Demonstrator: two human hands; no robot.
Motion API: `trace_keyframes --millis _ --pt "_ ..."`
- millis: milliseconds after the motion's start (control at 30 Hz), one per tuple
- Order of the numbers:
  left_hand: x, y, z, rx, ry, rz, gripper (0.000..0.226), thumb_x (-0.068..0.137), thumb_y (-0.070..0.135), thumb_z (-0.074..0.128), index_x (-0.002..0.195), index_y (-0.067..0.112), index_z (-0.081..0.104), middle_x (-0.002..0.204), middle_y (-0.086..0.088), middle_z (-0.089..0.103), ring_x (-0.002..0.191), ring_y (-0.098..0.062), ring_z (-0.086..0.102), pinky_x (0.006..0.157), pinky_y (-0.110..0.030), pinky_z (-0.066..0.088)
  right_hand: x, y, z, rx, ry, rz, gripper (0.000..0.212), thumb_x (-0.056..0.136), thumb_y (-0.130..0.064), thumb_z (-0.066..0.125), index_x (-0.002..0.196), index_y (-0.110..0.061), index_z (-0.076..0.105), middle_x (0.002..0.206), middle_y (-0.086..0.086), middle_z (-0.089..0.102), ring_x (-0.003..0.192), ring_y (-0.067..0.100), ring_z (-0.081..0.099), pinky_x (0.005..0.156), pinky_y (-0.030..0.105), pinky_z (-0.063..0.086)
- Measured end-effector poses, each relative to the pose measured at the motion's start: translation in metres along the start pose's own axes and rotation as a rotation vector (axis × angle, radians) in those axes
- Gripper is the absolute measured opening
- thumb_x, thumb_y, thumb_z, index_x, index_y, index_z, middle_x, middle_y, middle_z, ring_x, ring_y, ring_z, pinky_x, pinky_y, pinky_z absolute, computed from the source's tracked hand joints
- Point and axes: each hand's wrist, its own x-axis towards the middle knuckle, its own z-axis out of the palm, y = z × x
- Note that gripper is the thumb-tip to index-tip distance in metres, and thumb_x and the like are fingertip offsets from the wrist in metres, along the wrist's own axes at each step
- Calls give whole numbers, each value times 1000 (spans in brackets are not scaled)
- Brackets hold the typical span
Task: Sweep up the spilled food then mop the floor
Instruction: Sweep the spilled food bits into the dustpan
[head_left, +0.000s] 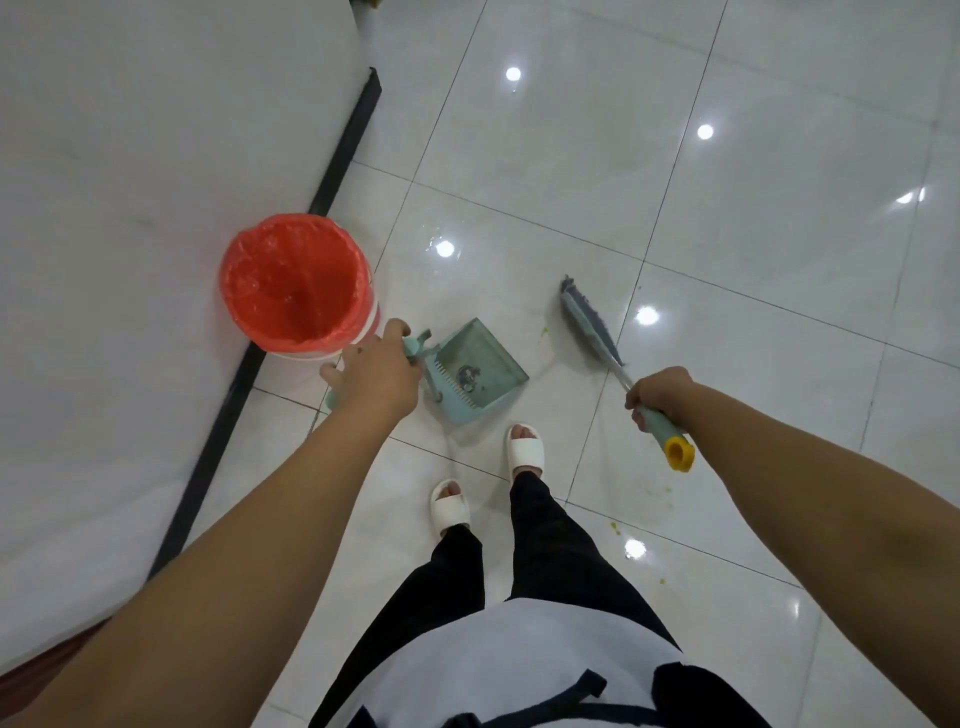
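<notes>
Food scraps (616, 528) lie on the floor (753, 218) right of your feet. Your right hand (658, 393) grips the broom (597, 338); your left hand (375, 370) wraps the dustpan (475, 371) handle beside the bin (296, 286).

Bin (296, 283) left of dustpan (475, 371); broom (592, 327) right of it; feet (524, 452) behind.

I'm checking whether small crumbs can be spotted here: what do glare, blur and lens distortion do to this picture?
Head view: round lamp reflections dot the glossy floor and could hide specks; the broom head is slightly motion-blurred; the wide lens bows the tile lines and stretches both arms; yellow crumbs still show.
</notes>
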Motion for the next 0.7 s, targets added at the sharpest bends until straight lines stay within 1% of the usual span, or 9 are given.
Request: trace_keyframes --millis 100,233,300,400,467,533,567,633,700 --pt "0 6 -6 33 -13 0 37 97 34 56 131 31 42 129 -6 54 126 -32 44 102 -53 30 -2 12 9 -36 -25 27 38 79 10 64 116 6 54 82 25 60 49 27 56 40 28 51" --pt "1 10 -10 43 -12 5 40 96 32 57 133 31 40 131 -7 53 128 -33 43 104 -54 31 -22 19 3 -185 -130 46 22 78 11 63 99 14 61 71 22 60 44 26 54 39 25 48" --pt "0 12 -11 45 -17 10 41 97 31 56 134 30 40 132 -8 53 128 -33 43 104 -55 30 -32 15 -14 -218 -204 37 23 77 10 64 100 12 65 71 21 60 43 24 52 39 22 46" --pt "0 10 -14 52 -24 8 40 97 31 56 133 30 40 131 -8 52 128 -33 42 104 -55 29 -47 8 -37 -205 -275 -1 32 77 11 65 108 4 67 81 22 62 51 25 52 40 20 44" --pt "4 4 -12 32 -37 6 31 96 31 58 123 29 45 124 -6 55 124 -33 45 103 -54 33 -54 5 -47 -205 -269 -39 36 77 12 65 111 1 67 83 23 64 52 25 53 41 21 45" --pt "6 -4 -9 -36 -66 17 19 94 30 60 105 29 45 112 -5 60 111 -31 53 99 -54 38 -59 1 -55 -205 -244 -80 37 77 12 66 112 0 66 84 23 65 53 24 54 43 23 47" --pt "5 -8 -9 -70 -80 27 17 93 31 60 99 30 45 105 -4 61 105 -29 55 96 -53 40 -60 -2 -59 -206 -227 -96 37 78 11 66 113 0 66 84 23 65 53 24 55 45 24 48" --pt "-1 -17 -9 -73 -76 34 11 95 33 58 96 30 48 95 0 60 95 -25 54 90 -47 39 -60 -8 -65 -197 -182 -117 36 78 10 66 114 2 66 81 22 64 54 24 54 45 24 48" --pt "-8 -28 -9 -33 -67 25 7 97 35 54 101 30 51 94 2 62 93 -25 55 84 -45 36 -57 -17 -67 -190 -138 -124 35 79 10 66 114 6 65 79 21 62 53 25 53 43 24 47"
